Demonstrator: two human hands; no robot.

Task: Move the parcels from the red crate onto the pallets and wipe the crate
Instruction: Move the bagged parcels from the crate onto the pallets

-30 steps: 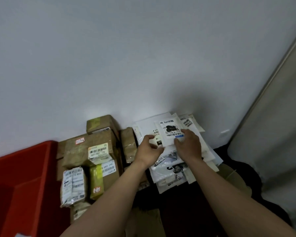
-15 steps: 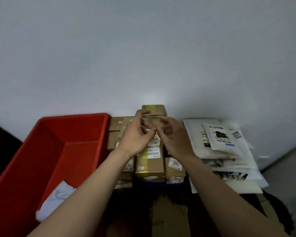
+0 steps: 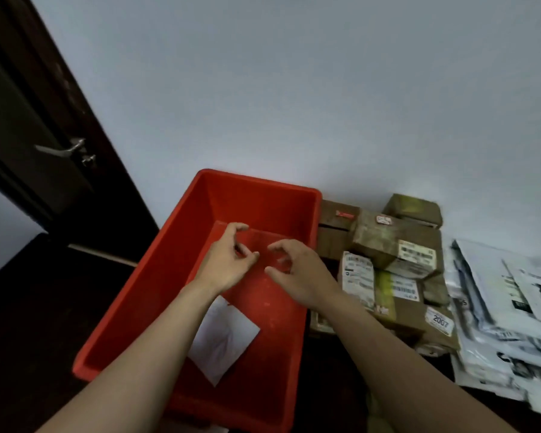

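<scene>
Left hand (image 3: 228, 264): hovering over the far half of the red crate (image 3: 156, 295), fingers loosely curled, gripping nothing.
Right hand (image 3: 297, 273): hanging just beside the left, also over the crate, fingers loosely curled, holding nothing.
Crate edges: far rim sitting against the wall, right rim lying just beside the brown boxes (image 3: 397, 264).
White sheet (image 3: 228, 339): lying on the crate floor, with the left forearm covering one corner.
White mailers (image 3: 506, 307): piling right of the boxes and running off the frame.
Dark door (image 3: 28, 120): standing to the left.
Hard to tell: the surface under the stacks is showing too dark.
</scene>
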